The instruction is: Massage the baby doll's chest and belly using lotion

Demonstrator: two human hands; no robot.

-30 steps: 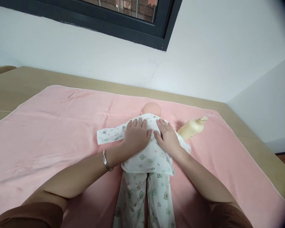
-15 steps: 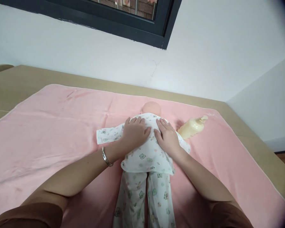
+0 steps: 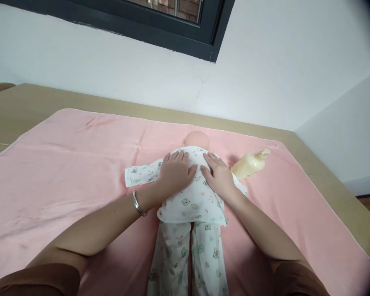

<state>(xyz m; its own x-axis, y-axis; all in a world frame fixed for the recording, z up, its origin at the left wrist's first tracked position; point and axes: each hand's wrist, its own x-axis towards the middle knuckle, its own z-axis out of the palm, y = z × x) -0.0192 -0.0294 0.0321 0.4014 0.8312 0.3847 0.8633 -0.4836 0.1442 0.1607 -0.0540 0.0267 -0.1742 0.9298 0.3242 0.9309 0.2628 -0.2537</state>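
Note:
A baby doll (image 3: pixel 197 139) lies on a pink towel (image 3: pixel 64 164), head toward the wall, dressed in a white printed top (image 3: pixel 193 201) and matching trousers (image 3: pixel 188 255). My left hand (image 3: pixel 175 172) lies flat on the doll's chest, fingers stretched out, a silver bracelet (image 3: pixel 138 203) on that wrist. My right hand (image 3: pixel 217 174) rests flat beside it on the right half of the top, fingers extended. One empty sleeve (image 3: pixel 140 174) of the top stretches out to the left.
A cream pump bottle (image 3: pixel 249 163) lies on its side on the towel, just right of the doll. The towel covers a beige table (image 3: pixel 27 102) that stands against a white wall below a dark-framed window (image 3: pixel 172 28).
Both hands have slid slightly up the doll's chest toward its head. Nothing else has moved.

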